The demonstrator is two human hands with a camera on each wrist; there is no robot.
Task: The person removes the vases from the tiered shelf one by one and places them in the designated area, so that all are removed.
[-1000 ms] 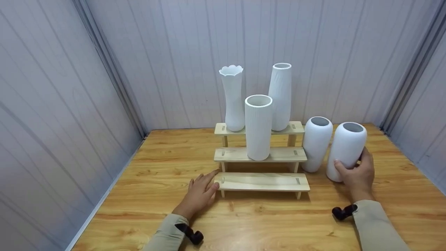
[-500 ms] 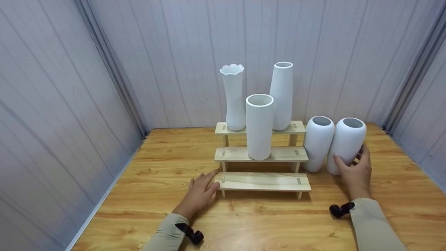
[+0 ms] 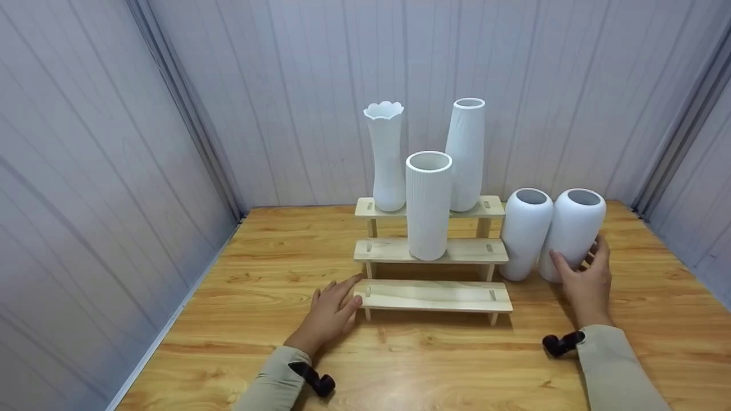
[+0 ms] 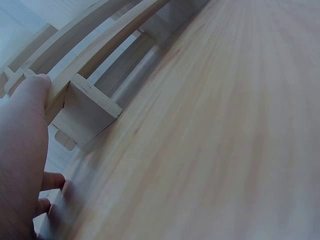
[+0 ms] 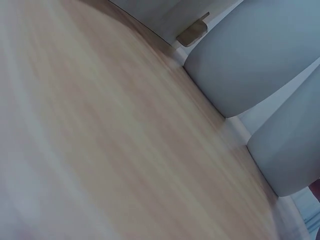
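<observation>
My right hand (image 3: 587, 288) holds a smooth white vase (image 3: 573, 237) low on its side, thumb at the front and fingers round the right. The vase stands on the table right beside a matching white vase (image 3: 526, 234); the right wrist view shows both bases on the wood, with a narrow gap between. My left hand (image 3: 325, 314) rests at the left end of a three-step wooden stand (image 3: 434, 297). Its thumb touches the lowest board (image 4: 75, 80) and other fingers reach down to the table in the left wrist view.
A ribbed white vase (image 3: 428, 211) stands on the middle step. On the top step are a scallop-rimmed vase (image 3: 388, 160) and a tall tapered vase (image 3: 467, 154). Panelled walls (image 3: 308, 103) close off the back and sides of the wooden table (image 3: 445, 365).
My right hand has shifted the held vase back and slightly left, closer to the matching vase. My left hand has stayed at the stand. The head view has shifted slightly.
</observation>
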